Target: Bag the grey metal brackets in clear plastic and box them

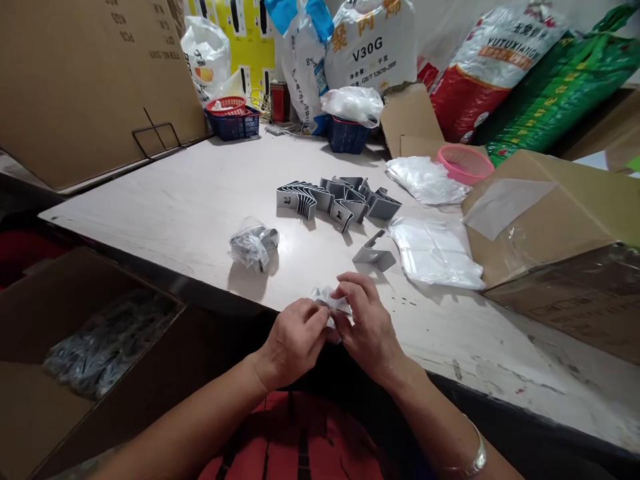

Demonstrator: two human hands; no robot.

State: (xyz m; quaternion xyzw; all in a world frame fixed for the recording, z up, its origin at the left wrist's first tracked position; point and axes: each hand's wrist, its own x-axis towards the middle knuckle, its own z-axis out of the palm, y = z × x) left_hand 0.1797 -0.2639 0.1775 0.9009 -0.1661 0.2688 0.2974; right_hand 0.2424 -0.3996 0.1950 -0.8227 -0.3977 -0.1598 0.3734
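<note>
My left hand [293, 340] and my right hand [367, 323] meet at the near edge of the white table [190, 200], fingers pinched together on a small clear plastic bag [327, 300]. A single grey bent metal bracket [374, 253] lies just beyond my right hand. Farther back sits a row of several nested grey brackets [337, 197]. A filled, crumpled bag of brackets [253, 245] rests to the left of my hands. A stack of flat clear bags [433, 250] lies to the right.
An open cardboard box [65, 373] at lower left holds several filled bags [107, 343]. A large taped carton [565, 247] stands at right. Blue baskets [235, 123], a pink basket [465, 163], sacks and a cardboard sheet [75, 80] line the back.
</note>
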